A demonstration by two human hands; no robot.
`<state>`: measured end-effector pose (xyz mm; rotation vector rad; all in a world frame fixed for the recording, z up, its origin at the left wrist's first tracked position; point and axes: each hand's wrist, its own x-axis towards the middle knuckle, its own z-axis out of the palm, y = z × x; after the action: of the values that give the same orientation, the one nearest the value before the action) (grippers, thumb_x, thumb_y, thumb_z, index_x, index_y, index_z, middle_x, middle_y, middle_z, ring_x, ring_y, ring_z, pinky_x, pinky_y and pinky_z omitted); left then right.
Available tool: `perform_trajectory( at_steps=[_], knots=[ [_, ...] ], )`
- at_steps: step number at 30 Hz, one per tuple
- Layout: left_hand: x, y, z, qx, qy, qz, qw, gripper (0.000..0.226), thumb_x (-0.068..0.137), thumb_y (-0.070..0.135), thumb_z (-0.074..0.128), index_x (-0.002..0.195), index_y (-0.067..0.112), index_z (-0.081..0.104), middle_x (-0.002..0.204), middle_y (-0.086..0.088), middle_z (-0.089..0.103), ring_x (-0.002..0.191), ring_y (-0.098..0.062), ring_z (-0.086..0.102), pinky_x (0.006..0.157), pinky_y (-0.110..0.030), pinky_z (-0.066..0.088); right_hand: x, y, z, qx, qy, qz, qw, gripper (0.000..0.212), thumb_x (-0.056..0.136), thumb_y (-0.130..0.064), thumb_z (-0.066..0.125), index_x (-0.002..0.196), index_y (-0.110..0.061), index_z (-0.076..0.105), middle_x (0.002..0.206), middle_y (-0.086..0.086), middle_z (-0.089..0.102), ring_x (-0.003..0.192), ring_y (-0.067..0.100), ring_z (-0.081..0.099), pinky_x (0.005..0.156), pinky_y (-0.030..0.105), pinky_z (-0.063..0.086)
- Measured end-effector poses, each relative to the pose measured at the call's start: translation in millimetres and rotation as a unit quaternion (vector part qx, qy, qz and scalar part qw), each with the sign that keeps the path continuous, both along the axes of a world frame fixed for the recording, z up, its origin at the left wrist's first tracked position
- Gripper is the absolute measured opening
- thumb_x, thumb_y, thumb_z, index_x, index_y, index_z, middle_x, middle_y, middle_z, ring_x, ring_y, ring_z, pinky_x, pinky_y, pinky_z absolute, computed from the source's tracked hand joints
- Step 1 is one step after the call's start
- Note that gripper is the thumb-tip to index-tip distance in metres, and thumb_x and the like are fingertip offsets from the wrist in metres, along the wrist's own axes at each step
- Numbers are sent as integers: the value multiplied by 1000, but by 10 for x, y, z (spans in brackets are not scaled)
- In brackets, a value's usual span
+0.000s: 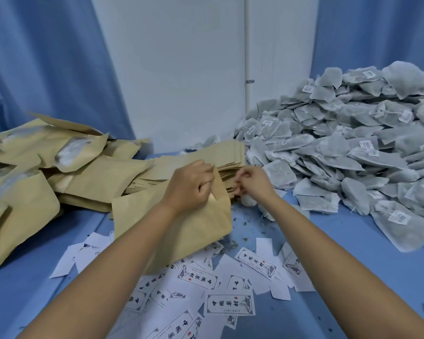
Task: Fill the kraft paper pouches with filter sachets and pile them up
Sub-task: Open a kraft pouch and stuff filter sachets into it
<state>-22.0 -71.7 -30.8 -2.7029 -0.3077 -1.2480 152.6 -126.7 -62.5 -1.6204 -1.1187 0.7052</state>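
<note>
My left hand (190,185) grips the upper edge of a kraft paper pouch (194,228) that stands tilted at the table's middle. My right hand (251,181) is just to its right with curled fingers, pinching at the pouch's edge near the flat stack of empty pouches (228,155); what it pinches is too small to tell. A big heap of grey-white filter sachets (348,152) covers the right side. Filled, bulging pouches (34,172) lie piled at the left.
Several white printed labels (228,304) lie scattered on the blue table (353,277) in front of me, with herb crumbs near the pouch. Blue curtains hang at the left and right, a white wall panel (181,69) stands behind.
</note>
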Motion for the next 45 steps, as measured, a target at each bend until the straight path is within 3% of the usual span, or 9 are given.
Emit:
perform_trajectory(
  at_steps=[4,11,19,24,28,32,38,42,45],
  knots=[
    [121,-17,-91,-9,-10,17,1000,25,67,-6,42,50,10,34,53,0,33,56,-16,31,42,-32,28,538,-127,-380,-292,-389,46,872,52,83,-29,69,129,-14,49,130,12,47,125,31,41,98,37,41],
    [199,-2,-182,-24,-9,27,999,21,69,0,36,49,8,35,52,-3,34,54,-18,35,43,-29,24,687,8,-427,85,-107,-195,971,19,86,-5,55,103,-7,62,107,13,64,96,24,59,70,16,43],
    [245,-41,-150,-36,-20,34,999,24,66,-8,44,50,8,36,54,-1,35,55,-19,36,42,-33,27,463,485,-819,-135,-381,-81,911,66,89,-26,62,148,-22,31,134,17,49,119,36,50,93,41,44],
    [193,20,-133,-43,-33,34,998,22,67,-5,40,50,8,37,54,-1,35,55,-18,35,41,-34,27,466,248,-706,110,-55,-285,951,21,83,-6,54,103,-14,55,85,5,63,75,25,56,54,27,37],
    [179,18,-137,-42,-40,48,997,19,68,-2,39,51,6,39,54,-4,37,55,-22,38,41,-40,32,370,-85,-269,272,258,-110,920,30,74,-3,61,103,-11,60,83,0,68,69,13,65,61,25,52],
    [216,-43,-56,-68,-91,38,993,23,72,5,32,51,3,41,54,-10,41,53,-25,39,42,-41,35,17,-215,81,42,-19,110,993,16,78,-7,57,88,-16,65,78,5,65,68,19,59,61,31,46],
    [174,-240,117,-29,-66,-43,997,22,67,4,33,47,2,40,50,-8,39,54,-20,34,44,-37,32,-467,-118,424,-127,-216,243,937,27,94,0,48,69,-10,49,70,3,43,64,9,38,54,12,35],
    [75,-321,219,5,5,-67,998,21,67,5,35,46,5,39,50,-5,35,59,-13,28,44,-32,28,-554,-124,527,-175,-110,254,945,40,98,9,35,66,-14,41,67,3,41,59,7,39,45,8,40],
    [-207,-153,299,12,5,-46,999,23,69,3,35,47,3,42,52,-7,38,58,-21,34,49,-30,25,-657,-119,495,-107,237,348,901,30,94,2,33,86,-2,61,80,11,67,76,16,67,71,23,57]
  ],
)
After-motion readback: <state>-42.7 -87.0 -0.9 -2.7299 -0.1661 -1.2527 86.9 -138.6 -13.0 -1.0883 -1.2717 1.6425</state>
